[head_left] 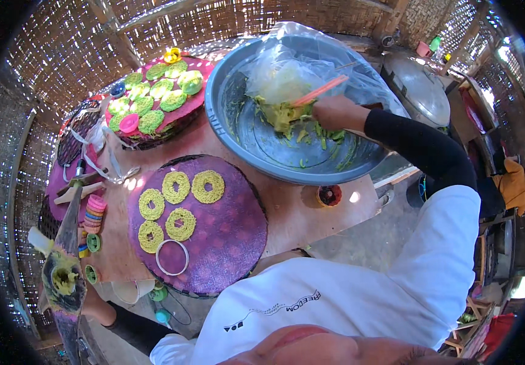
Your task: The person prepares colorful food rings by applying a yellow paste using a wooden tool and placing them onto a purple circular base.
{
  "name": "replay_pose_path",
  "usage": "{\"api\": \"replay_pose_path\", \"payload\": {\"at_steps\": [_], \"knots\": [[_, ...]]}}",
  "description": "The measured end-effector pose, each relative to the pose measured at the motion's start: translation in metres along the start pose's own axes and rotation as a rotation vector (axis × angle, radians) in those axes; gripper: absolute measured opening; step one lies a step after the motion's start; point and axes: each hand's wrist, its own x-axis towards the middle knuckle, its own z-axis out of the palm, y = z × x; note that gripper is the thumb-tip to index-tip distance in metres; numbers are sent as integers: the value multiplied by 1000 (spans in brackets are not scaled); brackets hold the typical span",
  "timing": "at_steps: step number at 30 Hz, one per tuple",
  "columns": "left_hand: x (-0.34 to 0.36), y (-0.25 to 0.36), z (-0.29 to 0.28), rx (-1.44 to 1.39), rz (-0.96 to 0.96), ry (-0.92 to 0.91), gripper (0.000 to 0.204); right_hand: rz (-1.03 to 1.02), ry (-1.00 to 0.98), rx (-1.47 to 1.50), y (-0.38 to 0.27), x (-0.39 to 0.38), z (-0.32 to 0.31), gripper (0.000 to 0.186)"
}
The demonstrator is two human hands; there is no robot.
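My right hand [338, 114] reaches into a large blue basin [229, 131], its fingers closed at a lump of yellow-green dough [277, 115]; what they grip is hidden. A pink-orange strip [320, 90] slants beside the fingers, by a clear plastic bag [287, 70]. At the lower left, my left hand [96, 309] is closed at a worn wooden press [64, 307], fingers partly hidden behind it. Green dough fills the press's round hole. On a purple round tray [229, 225] lie several yellow lacy dough rings [180, 224] and a pale empty hoop [172, 257].
A second round tray [168, 131] at the back left bears green lacy discs. Stacked coloured rings [94, 213] stand at the wooden table's [287, 213] left side. A small red container [329, 196] sits before the basin. A large metal lid [417, 91] is at the right.
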Motion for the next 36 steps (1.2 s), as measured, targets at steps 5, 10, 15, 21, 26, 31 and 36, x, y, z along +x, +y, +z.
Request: {"api": "replay_pose_path", "payload": {"at_steps": [5,10,15,21,26,31,36], "knots": [[4,18,14,-114,-28,67,75,-37,-38,31,1,-4,-5,12],[2,4,12,-163,-8,116,73,90,-40,-134,-2,-14,-28,12],[-20,-12,15,61,-19,-41,62,-88,-7,-23,10,-8,0,10],[-20,-9,5,76,-44,-62,62,57,17,-142,0,-10,-15,12],[-18,-9,2,47,-44,17,64,-31,-27,-81,-10,-13,-21,11],[-4,0,-8,-23,-58,23,65,6,57,-92,-3,0,-5,11],[-1,4,-8,-128,-56,65,63,-28,-19,-133,-4,-20,-30,11]]}}
